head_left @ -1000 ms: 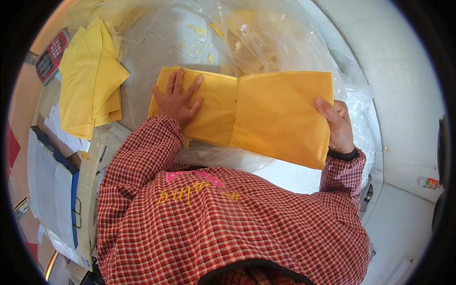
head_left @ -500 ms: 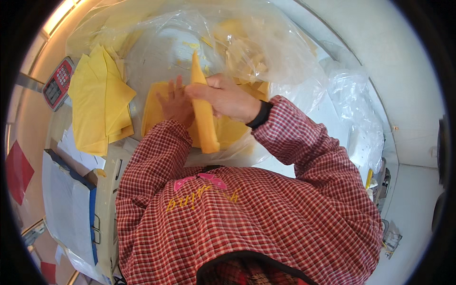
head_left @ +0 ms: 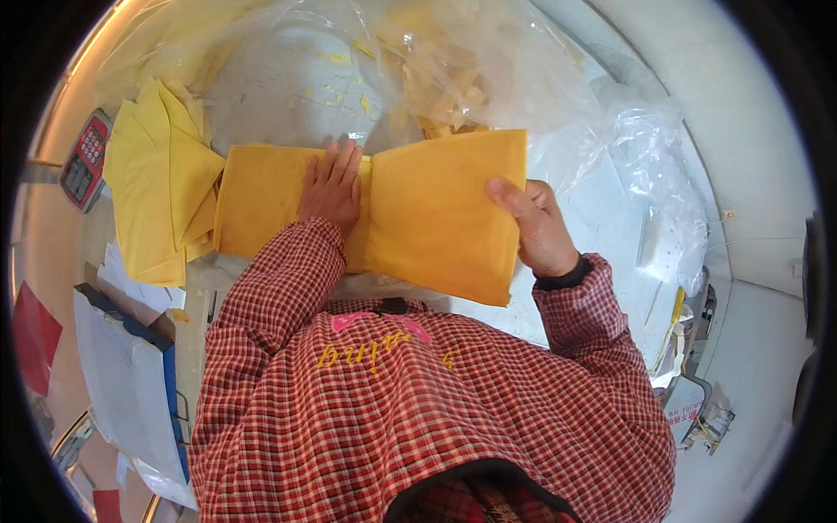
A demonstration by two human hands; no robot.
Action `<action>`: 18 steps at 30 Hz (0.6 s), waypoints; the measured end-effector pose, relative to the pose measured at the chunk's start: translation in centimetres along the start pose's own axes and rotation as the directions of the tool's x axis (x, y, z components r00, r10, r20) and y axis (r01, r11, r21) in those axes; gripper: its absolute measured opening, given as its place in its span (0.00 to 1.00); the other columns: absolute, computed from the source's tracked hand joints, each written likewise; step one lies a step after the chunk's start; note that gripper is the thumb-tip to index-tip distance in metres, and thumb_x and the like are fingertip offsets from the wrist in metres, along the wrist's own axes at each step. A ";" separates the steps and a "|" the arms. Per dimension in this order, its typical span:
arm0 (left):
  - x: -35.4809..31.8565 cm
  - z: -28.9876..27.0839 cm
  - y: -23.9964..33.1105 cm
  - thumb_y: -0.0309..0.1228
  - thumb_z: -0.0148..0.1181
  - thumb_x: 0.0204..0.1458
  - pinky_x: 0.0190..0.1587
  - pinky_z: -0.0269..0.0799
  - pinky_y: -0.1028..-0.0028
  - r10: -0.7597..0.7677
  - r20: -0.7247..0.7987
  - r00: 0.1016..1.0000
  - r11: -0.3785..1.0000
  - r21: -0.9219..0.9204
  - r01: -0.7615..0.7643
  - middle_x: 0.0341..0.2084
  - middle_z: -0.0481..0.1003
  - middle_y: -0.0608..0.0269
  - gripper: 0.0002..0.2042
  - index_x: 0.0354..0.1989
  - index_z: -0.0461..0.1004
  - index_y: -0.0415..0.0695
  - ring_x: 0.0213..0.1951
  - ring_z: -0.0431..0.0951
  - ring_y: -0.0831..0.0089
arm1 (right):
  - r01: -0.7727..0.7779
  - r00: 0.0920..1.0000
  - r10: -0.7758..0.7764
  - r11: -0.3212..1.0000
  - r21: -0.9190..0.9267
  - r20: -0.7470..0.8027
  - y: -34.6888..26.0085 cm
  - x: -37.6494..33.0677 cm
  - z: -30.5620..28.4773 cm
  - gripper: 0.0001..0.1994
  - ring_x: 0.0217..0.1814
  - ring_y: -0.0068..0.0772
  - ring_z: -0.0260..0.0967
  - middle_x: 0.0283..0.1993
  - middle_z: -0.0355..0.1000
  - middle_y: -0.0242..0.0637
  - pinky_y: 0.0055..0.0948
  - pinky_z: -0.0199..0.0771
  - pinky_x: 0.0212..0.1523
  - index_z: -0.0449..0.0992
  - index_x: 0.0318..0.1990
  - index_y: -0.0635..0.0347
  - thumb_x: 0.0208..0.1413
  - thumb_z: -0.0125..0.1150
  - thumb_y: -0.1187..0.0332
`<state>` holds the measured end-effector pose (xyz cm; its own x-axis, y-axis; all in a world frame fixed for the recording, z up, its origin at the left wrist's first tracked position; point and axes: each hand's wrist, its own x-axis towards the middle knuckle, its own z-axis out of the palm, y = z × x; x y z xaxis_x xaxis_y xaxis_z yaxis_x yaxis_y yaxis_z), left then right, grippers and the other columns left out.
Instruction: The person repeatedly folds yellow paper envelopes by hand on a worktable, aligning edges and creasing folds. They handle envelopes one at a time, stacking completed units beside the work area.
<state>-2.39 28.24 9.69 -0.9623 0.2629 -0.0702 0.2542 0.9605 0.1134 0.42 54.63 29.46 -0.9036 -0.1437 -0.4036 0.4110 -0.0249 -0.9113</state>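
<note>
A wide yellow sheet (head_left: pixel 438 209), soft-looking and perhaps several layers thick, opens out across the middle with a crease down its centre. My left hand (head_left: pixel 334 187) lies flat beside that crease, fingers stretched out, pressing on the left part. At the right edge, my right hand (head_left: pixel 542 228) pinches the sheet with the thumb on top; its other fingers are partly hidden behind. That right part is tilted, lifted off the surface. To the left, a pile of folded yellow sheets (head_left: pixel 148 183) touches or slightly underlies the left part.
Clear plastic film (head_left: pixel 514 65) spreads over the white work surface, with yellow scraps (head_left: pixel 440 91) inside at the back. A red-framed keypad device (head_left: pixel 85 161) stands far left, above a blue clipboard with papers (head_left: pixel 122 383). Crumpled plastic (head_left: pixel 658 183) lies at the right.
My right hand has swung right, bringing the sheet from nearly edge-on to spread out. My left hand stays on the left part, its fingers now closer together.
</note>
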 end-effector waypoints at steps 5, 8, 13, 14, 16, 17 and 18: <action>0.2 -0.7 -0.6 0.41 0.33 0.67 0.74 0.36 0.53 0.016 0.043 0.999 0.999 0.046 -0.018 0.75 0.44 0.71 0.27 0.74 0.46 0.52 0.75 0.42 0.67 | 0.316 0.939 -0.327 0.943 0.108 0.107 -1.8 -1.3 -6.1 0.12 0.32 0.23 0.76 0.37 0.80 0.36 0.22 0.75 0.31 0.79 0.41 0.64 0.62 0.59 0.63; 0.5 -0.8 -1.0 0.41 0.35 0.66 0.74 0.37 0.53 0.009 0.026 1.000 1.000 0.016 -0.010 0.75 0.45 0.71 0.27 0.74 0.47 0.52 0.75 0.44 0.65 | 0.501 0.854 -0.511 0.859 0.108 0.096 -3.2 -0.9 -9.8 0.13 0.31 0.25 0.76 0.36 0.79 0.37 0.24 0.75 0.31 0.79 0.42 0.64 0.61 0.59 0.62; 0.9 1.5 -1.2 0.39 0.40 0.64 0.72 0.43 0.50 0.021 -0.119 0.993 1.000 0.012 -0.020 0.72 0.53 0.66 0.27 0.72 0.54 0.51 0.73 0.49 0.60 | 0.574 0.814 -0.581 0.802 -0.166 0.007 -8.8 2.2 -12.4 0.14 0.31 0.29 0.76 0.35 0.78 0.38 0.28 0.75 0.31 0.78 0.41 0.63 0.61 0.58 0.59; 1.6 2.5 -0.8 0.38 0.44 0.62 0.71 0.46 0.50 0.026 -0.199 0.980 0.999 -0.042 -0.035 0.70 0.57 0.63 0.26 0.70 0.57 0.50 0.72 0.51 0.58 | 0.580 0.801 -0.599 0.778 -0.239 -0.005 -10.3 2.8 -12.6 0.14 0.31 0.30 0.76 0.35 0.78 0.38 0.28 0.75 0.30 0.78 0.41 0.62 0.61 0.58 0.59; 2.5 1.4 1.3 0.39 0.45 0.63 0.69 0.46 0.46 0.090 -0.322 0.943 0.994 -0.030 -0.105 0.69 0.59 0.62 0.26 0.70 0.59 0.53 0.71 0.53 0.57 | 0.584 0.776 -0.631 0.724 -0.368 -0.008 -12.8 4.5 -12.4 0.15 0.31 0.31 0.76 0.34 0.78 0.38 0.30 0.75 0.30 0.77 0.41 0.62 0.61 0.58 0.58; 2.7 0.3 1.8 0.41 0.45 0.63 0.69 0.46 0.44 0.123 -0.277 0.953 0.989 -0.042 -0.139 0.69 0.58 0.62 0.25 0.70 0.59 0.56 0.71 0.53 0.57 | 0.604 0.748 -0.664 0.676 -0.422 0.007 -14.4 5.7 -11.9 0.15 0.31 0.32 0.76 0.34 0.78 0.39 0.30 0.75 0.30 0.77 0.41 0.62 0.61 0.58 0.57; 3.1 -1.2 2.7 0.42 0.45 0.63 0.68 0.45 0.42 0.169 -0.239 0.956 0.980 -0.059 -0.188 0.69 0.58 0.62 0.25 0.70 0.60 0.58 0.71 0.53 0.57 | 0.610 0.726 -0.687 0.630 -0.481 0.022 -15.8 6.4 -11.6 0.15 0.30 0.33 0.76 0.33 0.78 0.39 0.31 0.75 0.30 0.77 0.41 0.62 0.61 0.57 0.57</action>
<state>-4.83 31.55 10.92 -0.9002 0.3921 0.1892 0.4246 0.8867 0.1827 -13.29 65.54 40.31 -0.9361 -0.1086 0.3346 -0.3504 0.3729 -0.8591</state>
